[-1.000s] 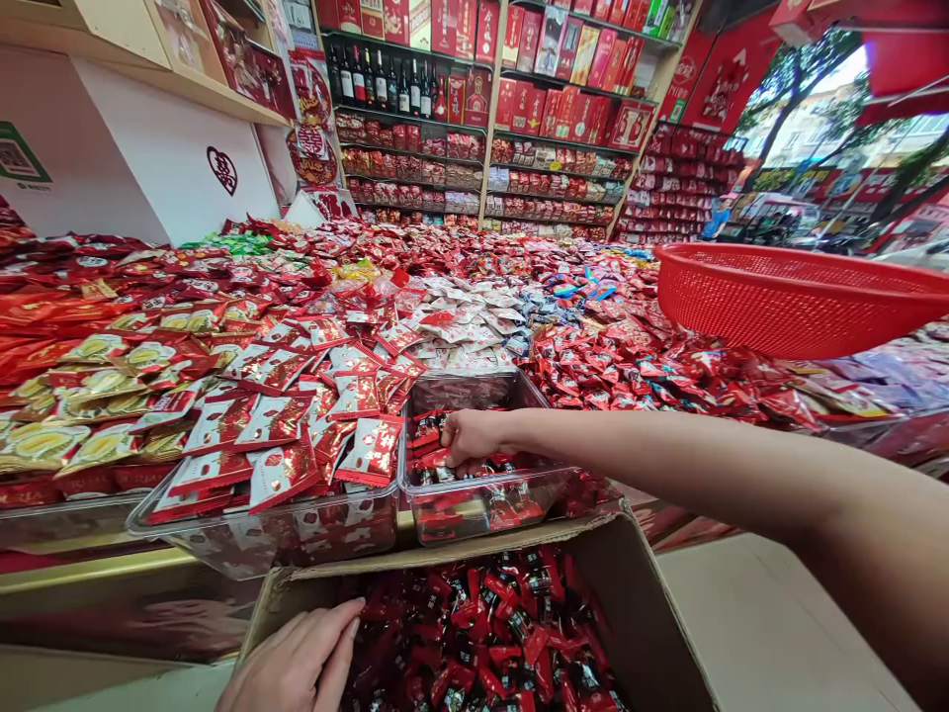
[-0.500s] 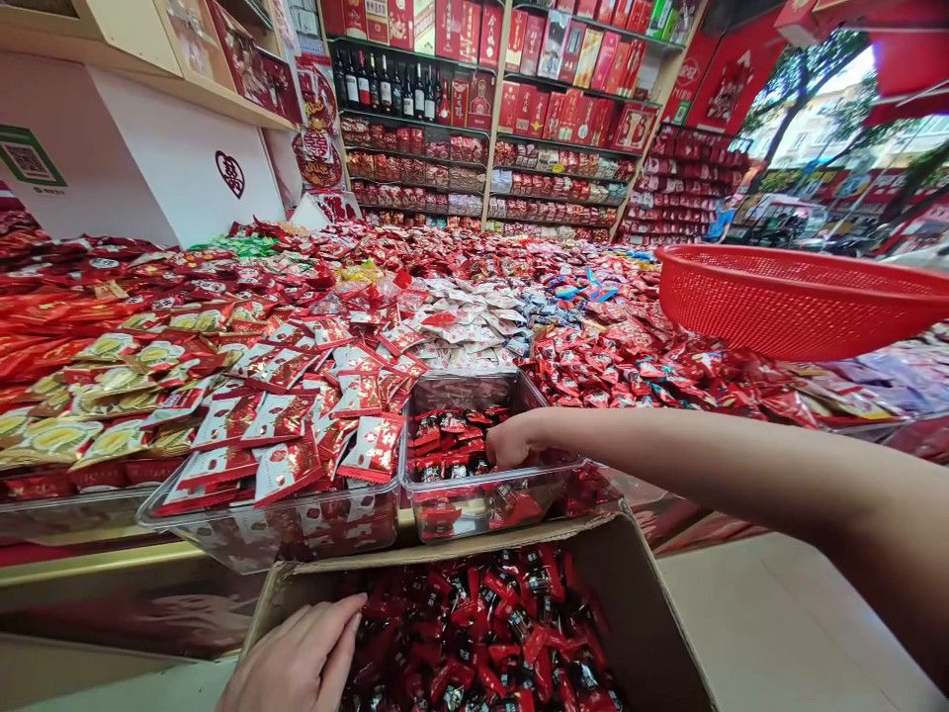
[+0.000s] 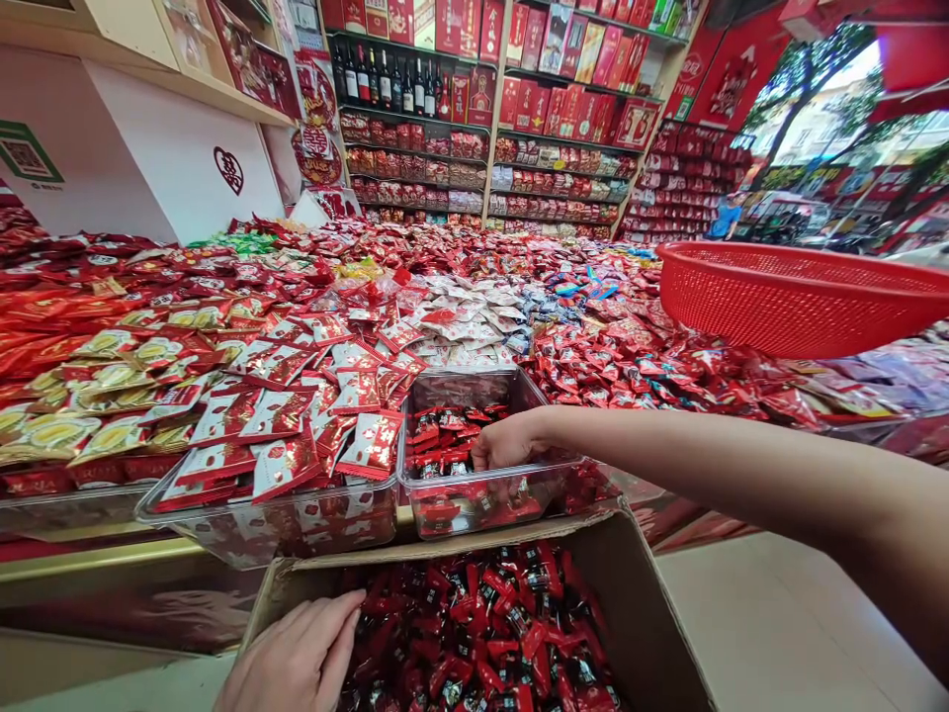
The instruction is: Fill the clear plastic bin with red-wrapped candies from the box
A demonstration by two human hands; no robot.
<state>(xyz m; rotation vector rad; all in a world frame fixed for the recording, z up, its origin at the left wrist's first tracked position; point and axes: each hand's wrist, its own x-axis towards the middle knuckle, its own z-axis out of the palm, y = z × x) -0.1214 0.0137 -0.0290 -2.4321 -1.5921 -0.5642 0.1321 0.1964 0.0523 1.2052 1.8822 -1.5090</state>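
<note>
The red-wrapped candies (image 3: pixel 443 435) lie in the clear bin (image 3: pixel 474 502) at the front edge of the counter (image 3: pixel 96 562). Since a second ago the right hand (image 3: pixel 508 442) has slid from the bin's left part to its right side. Its grip is curled down among the candies, and I cannot tell whether it holds any. The left hand (image 3: pixel 297 658) stays flat and loose on the cardboard box (image 3: pixel 652 613) below the bin. Packets cover the counter beyond the bin, with a red basket (image 3: pixel 786 297) to its right and shelves (image 3: pixel 474 109) far behind. The candies are small and glossy, red with black.
</note>
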